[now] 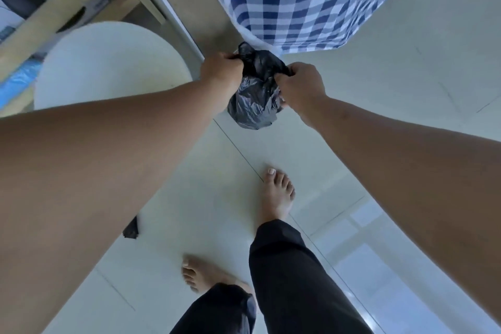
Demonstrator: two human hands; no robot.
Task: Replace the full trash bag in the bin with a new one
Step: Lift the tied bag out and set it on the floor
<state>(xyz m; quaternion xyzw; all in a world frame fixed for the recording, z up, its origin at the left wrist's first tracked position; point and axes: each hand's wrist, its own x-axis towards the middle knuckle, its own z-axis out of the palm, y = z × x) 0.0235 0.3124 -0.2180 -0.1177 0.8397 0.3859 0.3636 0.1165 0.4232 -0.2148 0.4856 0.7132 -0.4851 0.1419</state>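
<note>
A small black trash bag [254,97] hangs in the air in front of me, bulging and crumpled at the bottom. My left hand [221,68] grips the bag's top edge on the left side. My right hand [301,84] grips its top edge on the right. Both arms stretch forward over the pale tiled floor. A small black scrap [131,229] shows on the floor below my left forearm. No bin is clearly recognisable in the view.
A round white surface [108,62] lies to the left, next to a wooden frame [54,16] with dark items. A blue and white checked cloth [311,0] hangs ahead. My bare feet [276,195] stand on the light floor tiles.
</note>
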